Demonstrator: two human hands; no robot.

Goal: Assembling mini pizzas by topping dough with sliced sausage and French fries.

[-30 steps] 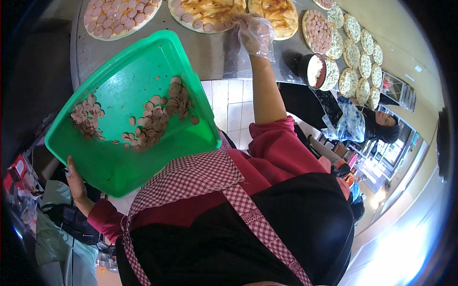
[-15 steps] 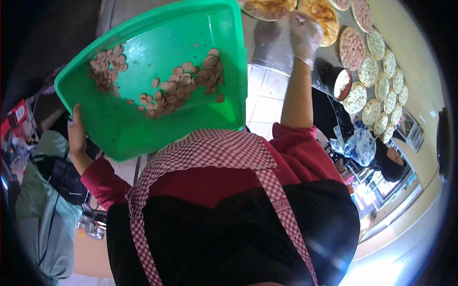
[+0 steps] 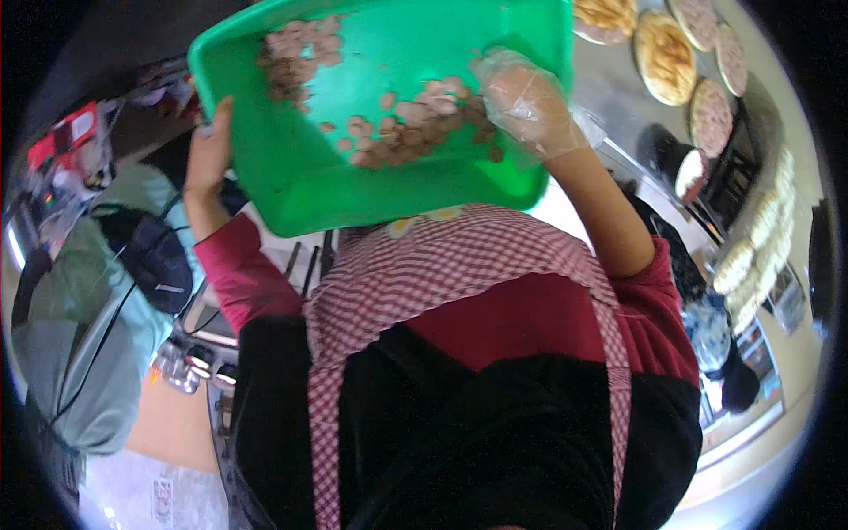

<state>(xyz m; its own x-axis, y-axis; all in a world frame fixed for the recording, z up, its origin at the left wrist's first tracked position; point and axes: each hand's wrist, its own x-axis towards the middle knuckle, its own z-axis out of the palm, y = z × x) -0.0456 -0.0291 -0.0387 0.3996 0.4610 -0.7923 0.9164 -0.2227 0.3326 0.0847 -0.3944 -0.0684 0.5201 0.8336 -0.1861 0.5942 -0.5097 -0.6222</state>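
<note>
Left hand [image 3: 208, 150] clamps green tub [image 3: 309, 168] rim at 9 o'clock. Gloved right hand [image 3: 528, 102] inside at 2 o'clock, fingers curled on sausage slices [image 3: 415, 132], nearer them.

Bright, even light is falling from the upper right, washing out the pale worktop [image 3: 618, 79] and the lower right rim into glare. The green tub [image 3: 353, 115] is showing saturated and fairly sharp, while the gloved right hand [image 3: 526, 97] is smearing slightly with motion. The left side is sitting in dimmer shadow. Fisheye bending is curving everything toward a black, vignetted rim.
</note>
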